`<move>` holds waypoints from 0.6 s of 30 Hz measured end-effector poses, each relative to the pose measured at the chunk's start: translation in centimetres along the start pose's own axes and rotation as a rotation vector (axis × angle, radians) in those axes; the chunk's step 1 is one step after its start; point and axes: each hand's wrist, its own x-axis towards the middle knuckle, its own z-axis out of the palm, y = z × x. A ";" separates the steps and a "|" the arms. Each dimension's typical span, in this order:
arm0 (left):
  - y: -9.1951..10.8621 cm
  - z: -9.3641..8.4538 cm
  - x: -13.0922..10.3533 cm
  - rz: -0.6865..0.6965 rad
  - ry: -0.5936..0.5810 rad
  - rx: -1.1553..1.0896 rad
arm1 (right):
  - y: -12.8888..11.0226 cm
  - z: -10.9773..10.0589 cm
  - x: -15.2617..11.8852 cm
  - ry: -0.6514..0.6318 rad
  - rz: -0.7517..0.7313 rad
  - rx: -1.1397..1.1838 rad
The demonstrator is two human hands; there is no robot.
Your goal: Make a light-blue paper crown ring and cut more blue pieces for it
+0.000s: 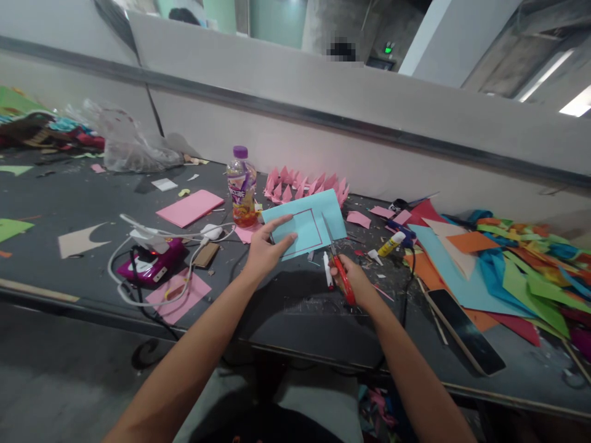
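So, starting well left of the purple-capped bottle (241,191), here's a crumpled plastic bag (133,144) up against the wall. Nearer the bottle on that same side sits a purple power strip (150,263), white cable looping around it, and just behind that, a folded pink sheet (190,208) lies flat.

Now to the action, right of the bottle and a touch nearer the person! The left hand (268,245) has the light-blue paper (300,224) gripped at its lower left, thumb and fingers spread over the face, and the paper is up off the table, a dark rectangle outline drawn on it. Directly behind it, also right of the bottle, stands a ring of pink paper spikes (307,184).

Over to the right hand (355,283), further right of the bottle: fingers curled tight round the red handles of the scissors (340,274), blades at the paper's right part, beyond the outline. Blurry there, so whether they bite through or just lie across, I can't tell.

Far right of the bottle, a dark-screened phone (466,332) lies beside heaped coloured paper (452,264).
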 end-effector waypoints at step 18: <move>0.6 0.1 -0.3 -0.012 -0.105 0.041 | 0.6 -0.2 0.2 0.013 0.000 0.033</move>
